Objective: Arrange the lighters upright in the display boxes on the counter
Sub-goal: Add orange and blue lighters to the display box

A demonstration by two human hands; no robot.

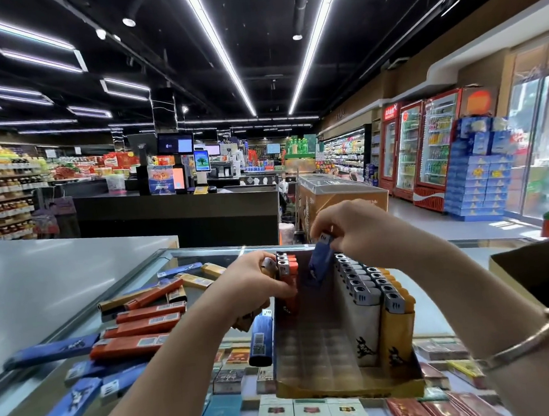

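- Already the display box (344,386) on the glass desk (132,282) is partly filled: along its right side two rows stand upright, the white lighters (362,299) and, beside them, the yellow lighters (395,306).
- At the far left corner of the box a small group of orange lighters (287,268) also stands upright, so a third row is only begun.
- The middle of the box, with its moulded floor, holds no lighters yet (I judge that more than half of the places are free).
- The left hand (255,284) is curled around a gold lighter (268,266) and holds it just beside the orange group.
- The right hand (356,231) pinches a blue lighter (321,263) by its top; it hangs tilted over the far end of the box, not yet set down.
- Many loose lighters (138,327), orange, blue and gold, lie flat on the desk to the left of the box, and one more blue lighter (260,340) leans at the box's left wall.
- So the larger part of the work is left, in my judgement.
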